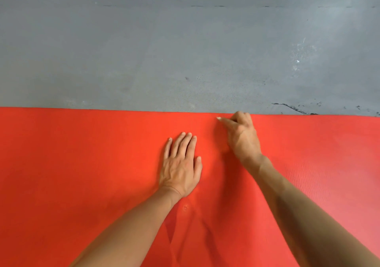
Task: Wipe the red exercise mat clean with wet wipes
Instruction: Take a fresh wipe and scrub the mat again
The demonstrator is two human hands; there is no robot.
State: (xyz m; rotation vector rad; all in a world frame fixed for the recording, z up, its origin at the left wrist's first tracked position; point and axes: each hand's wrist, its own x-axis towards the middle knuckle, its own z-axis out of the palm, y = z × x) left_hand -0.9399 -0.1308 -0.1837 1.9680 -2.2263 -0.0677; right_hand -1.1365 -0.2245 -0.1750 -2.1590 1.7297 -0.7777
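The red exercise mat fills the lower half of the view, and its far edge runs straight across. My left hand lies flat on the mat near the middle, palm down, with fingers extended and nothing in it. My right hand rests at the mat's far edge with its fingers curled under. Only a small white corner of a wet wipe shows at the thumb tip; the rest is hidden under the hand.
Grey floor lies beyond the mat, with a dark crack and scuffs at the right near the mat's edge. A faint damp patch and creases mark the mat between my forearms.
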